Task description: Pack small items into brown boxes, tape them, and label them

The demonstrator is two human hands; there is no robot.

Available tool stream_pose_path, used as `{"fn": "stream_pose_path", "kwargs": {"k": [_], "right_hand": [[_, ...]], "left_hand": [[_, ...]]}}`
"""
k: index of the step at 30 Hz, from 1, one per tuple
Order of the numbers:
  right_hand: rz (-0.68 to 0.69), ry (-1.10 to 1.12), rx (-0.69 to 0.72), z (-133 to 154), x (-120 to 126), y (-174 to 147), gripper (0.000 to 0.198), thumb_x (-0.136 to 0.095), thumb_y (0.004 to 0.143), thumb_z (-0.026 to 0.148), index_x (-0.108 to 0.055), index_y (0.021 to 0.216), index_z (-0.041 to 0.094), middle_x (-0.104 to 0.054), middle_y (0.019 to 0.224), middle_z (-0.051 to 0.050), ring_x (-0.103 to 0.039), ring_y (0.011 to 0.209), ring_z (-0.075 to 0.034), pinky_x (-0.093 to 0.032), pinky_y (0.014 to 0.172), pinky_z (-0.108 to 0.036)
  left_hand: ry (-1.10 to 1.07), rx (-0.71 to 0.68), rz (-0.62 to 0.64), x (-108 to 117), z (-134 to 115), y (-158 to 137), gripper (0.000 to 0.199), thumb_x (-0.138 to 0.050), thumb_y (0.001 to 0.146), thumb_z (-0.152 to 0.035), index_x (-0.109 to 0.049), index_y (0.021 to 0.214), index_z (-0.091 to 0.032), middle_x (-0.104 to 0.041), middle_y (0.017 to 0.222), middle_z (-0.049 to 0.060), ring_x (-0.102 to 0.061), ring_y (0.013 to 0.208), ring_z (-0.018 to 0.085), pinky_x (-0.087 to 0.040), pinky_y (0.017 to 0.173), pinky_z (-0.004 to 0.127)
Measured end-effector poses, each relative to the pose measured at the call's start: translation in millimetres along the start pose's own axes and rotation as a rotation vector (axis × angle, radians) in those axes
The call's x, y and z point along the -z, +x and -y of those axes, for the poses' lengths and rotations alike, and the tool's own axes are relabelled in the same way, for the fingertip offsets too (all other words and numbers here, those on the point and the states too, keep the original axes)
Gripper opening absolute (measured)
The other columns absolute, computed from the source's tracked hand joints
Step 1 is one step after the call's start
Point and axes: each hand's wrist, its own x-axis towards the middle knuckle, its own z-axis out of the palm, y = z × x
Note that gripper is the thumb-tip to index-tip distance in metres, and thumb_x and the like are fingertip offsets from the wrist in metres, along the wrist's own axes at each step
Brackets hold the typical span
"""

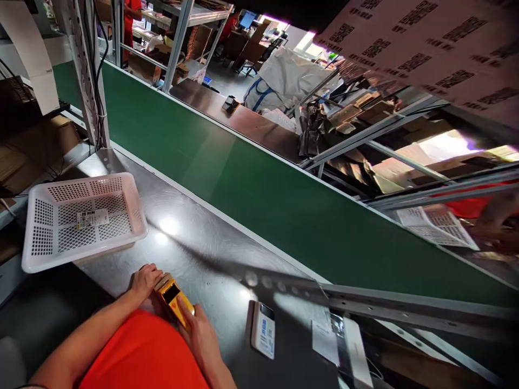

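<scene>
My right hand (200, 329) is closed around the lower part of a yellow handheld device (177, 302) with a dark window and a small red mark. My left hand (146, 281) has its fingers curled at the device's upper end, against a greyish-brown part there. Both hands are close to my red shirt, above the near edge of the metal table (203, 259). To the right of my right hand lies a white, phone-like object (263, 330) with a dark top and printed label. A white plastic basket (130, 216) with a label slip (92, 218) inside stands at the left.
A green conveyor belt (227, 162) runs diagonally beyond the table. Metal posts (83, 75) rise at the left, and a metal beam (405, 308) crosses at the right. White papers (324, 341) lie near the beam. Another person's arm (498, 216) is beside a white basket (438, 224) across the belt.
</scene>
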Motion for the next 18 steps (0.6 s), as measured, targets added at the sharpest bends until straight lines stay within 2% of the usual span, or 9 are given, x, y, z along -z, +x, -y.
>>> {"fn": "stream_pose_path", "kwargs": {"k": [4, 7, 10, 14, 18], "right_hand": [[-0.014, -0.024, 0.028, -4, -3, -1, 0.066, -0.061, 0.096, 0.023, -0.052, 0.160, 0.034, -0.069, 0.120, -0.013, -0.074, 0.098, -0.030, -0.060, 0.086, -0.037], [-0.001, -0.051, 0.017, -6, -3, 0, 0.070, -0.062, 0.095, 0.019, -0.050, 0.161, 0.037, -0.069, 0.121, -0.011, -0.074, 0.099, -0.029, -0.059, 0.087, -0.036], [0.004, -0.072, 0.024, -5, -2, 1, 0.069, -0.061, 0.096, 0.019, -0.049, 0.162, 0.035, -0.068, 0.121, -0.012, -0.075, 0.100, -0.029, -0.059, 0.088, -0.036], [-0.012, -0.084, 0.041, -1, 2, 1, 0.069, -0.063, 0.095, 0.020, -0.051, 0.160, 0.037, -0.069, 0.123, -0.012, -0.073, 0.103, -0.030, -0.058, 0.089, -0.037], [0.005, -0.087, 0.060, 0, 8, 3, 0.071, -0.063, 0.093, 0.019, -0.050, 0.161, 0.037, -0.069, 0.123, -0.013, -0.073, 0.105, -0.030, -0.057, 0.091, -0.036]], "left_hand": [[0.166, -0.011, 0.017, -10, -1, 9, 0.038, -0.049, 0.107, -0.030, -0.064, 0.141, -0.022, -0.070, 0.132, 0.015, -0.067, 0.120, 0.030, -0.060, 0.089, 0.038], [0.252, -0.059, 0.041, -13, -2, 16, 0.036, -0.051, 0.106, -0.025, -0.062, 0.139, -0.017, -0.069, 0.129, 0.018, -0.068, 0.116, 0.032, -0.061, 0.085, 0.039], [0.306, -0.140, 0.067, -11, 3, 12, 0.036, -0.049, 0.105, -0.020, -0.062, 0.138, -0.019, -0.069, 0.127, 0.016, -0.067, 0.115, 0.030, -0.060, 0.086, 0.037], [0.337, -0.299, 0.095, -4, 23, -18, 0.049, -0.050, 0.102, -0.017, -0.054, 0.150, -0.025, -0.066, 0.143, 0.011, -0.061, 0.128, 0.028, -0.055, 0.105, 0.040], [0.357, -0.413, 0.094, 7, 44, -45, 0.056, -0.052, 0.101, -0.023, -0.047, 0.157, -0.025, -0.050, 0.165, 0.013, -0.047, 0.148, 0.034, -0.042, 0.121, 0.052]]}}
